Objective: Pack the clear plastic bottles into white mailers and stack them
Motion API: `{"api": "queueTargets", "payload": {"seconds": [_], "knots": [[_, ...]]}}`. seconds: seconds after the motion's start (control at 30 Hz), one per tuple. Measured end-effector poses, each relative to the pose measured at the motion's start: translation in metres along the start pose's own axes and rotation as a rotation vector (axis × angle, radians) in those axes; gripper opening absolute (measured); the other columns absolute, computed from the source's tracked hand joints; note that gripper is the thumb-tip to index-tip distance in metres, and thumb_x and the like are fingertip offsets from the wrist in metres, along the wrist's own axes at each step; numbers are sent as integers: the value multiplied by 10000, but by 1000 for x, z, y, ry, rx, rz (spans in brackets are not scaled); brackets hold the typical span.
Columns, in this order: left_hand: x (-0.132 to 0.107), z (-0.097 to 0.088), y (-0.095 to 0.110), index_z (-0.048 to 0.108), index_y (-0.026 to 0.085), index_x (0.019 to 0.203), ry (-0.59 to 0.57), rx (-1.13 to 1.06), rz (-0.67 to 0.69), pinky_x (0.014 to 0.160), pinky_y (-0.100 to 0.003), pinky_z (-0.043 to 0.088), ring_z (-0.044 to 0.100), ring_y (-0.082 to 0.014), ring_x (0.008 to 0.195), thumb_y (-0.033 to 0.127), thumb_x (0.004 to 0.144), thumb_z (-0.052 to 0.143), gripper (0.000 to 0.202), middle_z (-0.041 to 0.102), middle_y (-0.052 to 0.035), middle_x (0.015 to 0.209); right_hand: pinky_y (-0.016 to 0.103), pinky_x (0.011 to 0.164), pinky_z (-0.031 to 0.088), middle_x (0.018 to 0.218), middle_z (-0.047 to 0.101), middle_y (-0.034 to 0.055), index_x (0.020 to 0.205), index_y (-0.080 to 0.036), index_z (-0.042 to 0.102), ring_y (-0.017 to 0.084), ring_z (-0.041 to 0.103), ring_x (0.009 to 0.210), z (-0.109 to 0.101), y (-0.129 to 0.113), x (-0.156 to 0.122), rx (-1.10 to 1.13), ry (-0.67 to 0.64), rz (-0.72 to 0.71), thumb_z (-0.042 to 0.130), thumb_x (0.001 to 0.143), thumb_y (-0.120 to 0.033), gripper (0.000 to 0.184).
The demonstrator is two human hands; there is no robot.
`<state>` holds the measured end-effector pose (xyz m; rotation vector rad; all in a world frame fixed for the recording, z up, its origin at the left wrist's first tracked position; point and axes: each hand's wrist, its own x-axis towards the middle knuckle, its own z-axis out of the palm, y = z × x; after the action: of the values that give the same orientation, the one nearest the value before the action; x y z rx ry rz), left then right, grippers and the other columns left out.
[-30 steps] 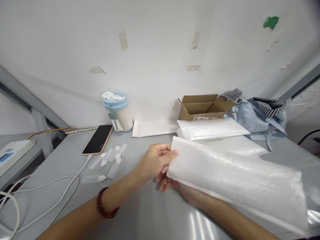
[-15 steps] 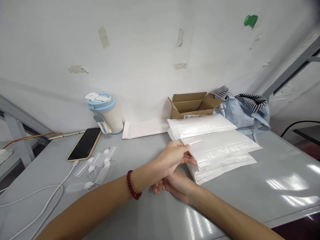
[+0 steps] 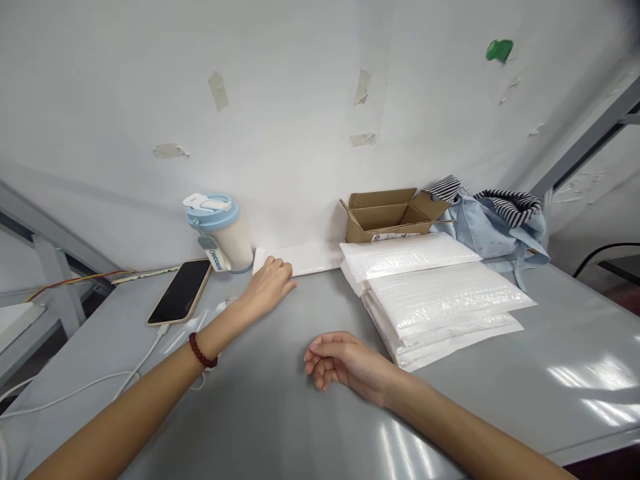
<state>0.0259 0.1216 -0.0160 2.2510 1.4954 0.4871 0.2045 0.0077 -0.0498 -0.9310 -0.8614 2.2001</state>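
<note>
My left hand [image 3: 269,288], with a dark red bead bracelet [image 3: 203,351] at the wrist, lies over the left front part of a flat white padded envelope [image 3: 315,257] by the wall. Its fingers bend down onto the envelope and the thumb sticks out to the side; I see no grip on it. My right hand [image 3: 345,367] rests on the grey desk [image 3: 280,413], loosely curled, palm turned inward, holding nothing. To its upper right lies a stack of white bubble mailers [image 3: 445,293], unevenly piled and touched by neither hand.
A blue-lidded tumbler [image 3: 225,240] and a charging phone [image 3: 181,293] stand at the left. Small clear plastic tubes [image 3: 180,337] lie partly behind my left forearm. An open cardboard box [image 3: 387,217] and a light blue cloth bag [image 3: 495,230] sit behind the mailers.
My left hand has let go of the mailer stack and moved left to the single envelope at the back. The right hand stays almost in place. The view has shifted slightly.
</note>
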Motion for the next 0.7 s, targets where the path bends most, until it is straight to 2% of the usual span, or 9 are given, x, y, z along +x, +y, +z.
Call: {"api": "queueTargets", "payload": {"seconds": [0.1, 0.2, 0.37, 0.5, 0.6, 0.7], "knots": [[10, -8, -21, 629, 138, 756, 9, 224, 80, 863, -436, 399, 496, -320, 1005, 226, 826, 567, 129, 643, -136, 863, 246, 557, 427, 681, 658, 33, 737, -110, 650, 100, 584, 514, -1, -1, 0, -12, -8, 12, 663, 725, -300, 190], [17, -12, -27, 654, 129, 757, -2, 392, 148, 796, -389, 423, 519, -295, 941, 207, 874, 505, 205, 657, -137, 830, 243, 555, 428, 676, 655, 32, 738, -110, 649, 99, 582, 514, -1, -2, 0, -24, -9, 18, 658, 727, -303, 193], [15, -8, -21, 666, 126, 853, 2, 604, 243, 800, -346, 430, 532, -265, 976, 113, 871, 476, 191, 654, -133, 920, 240, 553, 428, 673, 656, 28, 735, -114, 648, 96, 580, 517, 0, -3, -1, -35, -7, 20, 666, 711, -299, 187], [17, 3, -15, 642, 109, 955, 51, 732, 227, 736, -330, 439, 570, -252, 927, -8, 830, 427, 275, 644, -153, 957, 242, 552, 430, 660, 656, 26, 729, -113, 650, 95, 575, 506, 1, -4, -2, -40, 4, 22, 671, 688, -279, 173], [22, 3, -8, 634, 102, 990, 106, 794, 209, 705, -335, 431, 590, -257, 867, 13, 857, 414, 272, 651, -160, 899, 245, 552, 434, 662, 656, 26, 733, -112, 650, 96, 575, 507, 0, -4, -2, -45, 3, 21, 668, 683, -277, 173], [24, -6, 0, 632, 125, 1017, 175, 831, 217, 728, -348, 418, 584, -265, 896, 45, 892, 379, 293, 649, -160, 915, 245, 554, 437, 668, 654, 26, 740, -115, 648, 94, 573, 514, -2, -4, -2, -56, -4, 19, 667, 693, -289, 181]]}}
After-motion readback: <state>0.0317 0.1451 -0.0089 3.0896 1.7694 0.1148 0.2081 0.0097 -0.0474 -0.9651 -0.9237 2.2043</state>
